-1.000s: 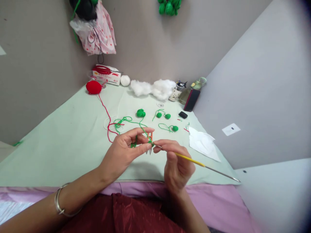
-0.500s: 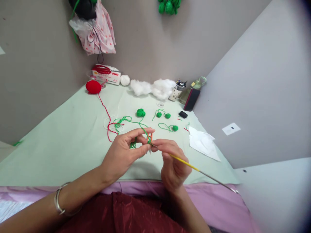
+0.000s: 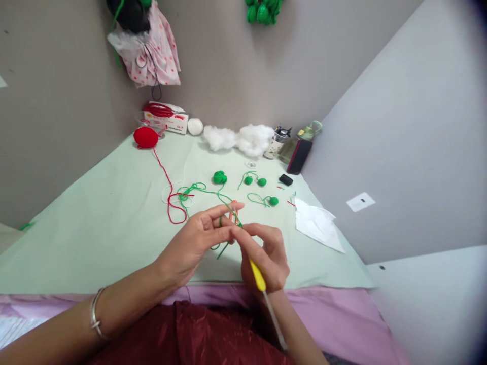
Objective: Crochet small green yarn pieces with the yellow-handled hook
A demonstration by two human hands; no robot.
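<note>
My left hand [image 3: 190,239] is closed in a pinch on green yarn [image 3: 224,199], which runs over its outstretched index finger down to the fingertips. My right hand [image 3: 268,253] grips a crochet hook [image 3: 257,275] with a yellow grip and a grey metal shaft pointing down toward my lap. The fingertips of both hands meet, and they hide most of the small green work there. A loose green tail [image 3: 223,251] hangs below my left hand. Just behind the fingers shows an orange object [image 3: 234,206], mostly covered, whose kind I cannot make out.
A small green yarn ball [image 3: 219,177] lies beyond my hands, with small green crocheted balls [image 3: 273,201] to its right. Red yarn [image 3: 145,137], white stuffing [image 3: 254,140], a pen cup [image 3: 274,144] and a phone [image 3: 300,157] stand farther back. White paper [image 3: 317,223] lies at right.
My right hand has turned and shifted slightly left, so the crochet hook's shaft swings from pointing right to pointing down toward me. A green tail now shows below my left hand.
</note>
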